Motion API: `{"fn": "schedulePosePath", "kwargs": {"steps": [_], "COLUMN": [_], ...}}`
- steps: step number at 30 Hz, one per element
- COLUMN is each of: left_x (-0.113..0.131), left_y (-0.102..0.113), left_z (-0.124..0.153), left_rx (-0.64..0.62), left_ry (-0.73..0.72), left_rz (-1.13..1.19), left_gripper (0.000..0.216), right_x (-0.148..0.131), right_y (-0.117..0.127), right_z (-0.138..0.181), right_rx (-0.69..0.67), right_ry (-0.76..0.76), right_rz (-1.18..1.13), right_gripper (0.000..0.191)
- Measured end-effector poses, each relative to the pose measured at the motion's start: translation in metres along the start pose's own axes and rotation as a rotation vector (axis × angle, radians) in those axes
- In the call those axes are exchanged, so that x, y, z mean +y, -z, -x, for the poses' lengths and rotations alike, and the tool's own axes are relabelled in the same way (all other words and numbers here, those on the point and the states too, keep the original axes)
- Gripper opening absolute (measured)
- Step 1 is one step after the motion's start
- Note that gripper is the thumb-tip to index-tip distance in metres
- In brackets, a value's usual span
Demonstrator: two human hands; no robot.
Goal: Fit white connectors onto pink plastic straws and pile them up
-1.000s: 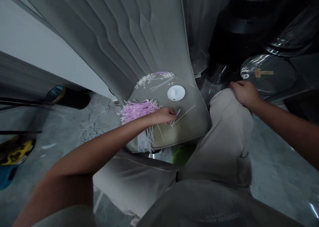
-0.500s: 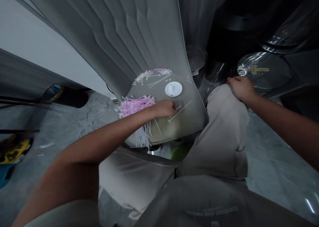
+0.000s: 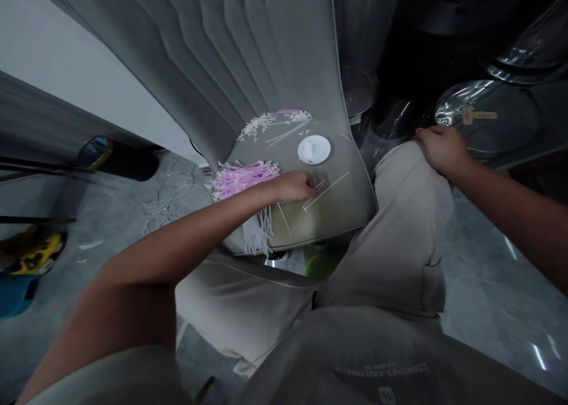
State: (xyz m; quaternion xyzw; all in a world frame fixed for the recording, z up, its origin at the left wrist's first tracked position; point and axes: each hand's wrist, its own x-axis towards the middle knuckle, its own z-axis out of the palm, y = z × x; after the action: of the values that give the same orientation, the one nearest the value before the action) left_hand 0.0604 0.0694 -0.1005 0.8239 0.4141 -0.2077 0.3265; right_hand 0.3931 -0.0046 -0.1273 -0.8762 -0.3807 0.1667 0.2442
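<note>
Coiled white cable [image 3: 168,212] lies on the concrete floor [image 3: 488,286], with shiny round lids [image 3: 486,116] to the right

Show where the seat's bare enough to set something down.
Bare seat lies right of the white cap, and between the long white stick and the front edge. Crowded: pink pile, white strips and white bits, along the left and back.

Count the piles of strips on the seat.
3: a pink pile beside the left hand, a white pile at the far end, a white bunch under the left forearm; others may be hidden.
</note>
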Motion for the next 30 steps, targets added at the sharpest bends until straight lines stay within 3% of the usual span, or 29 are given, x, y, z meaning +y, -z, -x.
{"fn": "schedulePosePath", "kwargs": {"steps": [3, 8, 12, 21, 30], "left_x": [0.002, -0.003, -0.002, 0.003, -0.005], "left_y": [-0.001, -0.013, -0.022, -0.070, -0.086], "left_z": [0.004, 0.005, 0.019, 0.043, 0.041], "left_rx": [0.011, 0.197, 0.247, 0.344, 0.516], "left_ry": [-0.002, -0.083, -0.129, -0.034, -0.060], "left_rz": [0.020, 0.147, 0.208, 0.201, -0.058], "left_gripper": [0.028, 0.029, 0.031, 0.031, 0.027], "right_x": [0.000, -0.001, -0.001, 0.001, -0.007], "right_y": [0.001, 0.004, 0.006, 0.000, -0.005], "right_z": [0.001, 0.003, 0.005, 0.003, 0.000], "right_rx": [0.010, 0.024, 0.026, 0.061, 0.126], "right_ry": [-0.015, -0.034, -0.049, -0.023, -0.008], "right_rz": [0.005, 0.018, 0.016, 0.022, -0.002], "right_gripper": [0.041, 0.040, 0.041, 0.044, 0.030]}}
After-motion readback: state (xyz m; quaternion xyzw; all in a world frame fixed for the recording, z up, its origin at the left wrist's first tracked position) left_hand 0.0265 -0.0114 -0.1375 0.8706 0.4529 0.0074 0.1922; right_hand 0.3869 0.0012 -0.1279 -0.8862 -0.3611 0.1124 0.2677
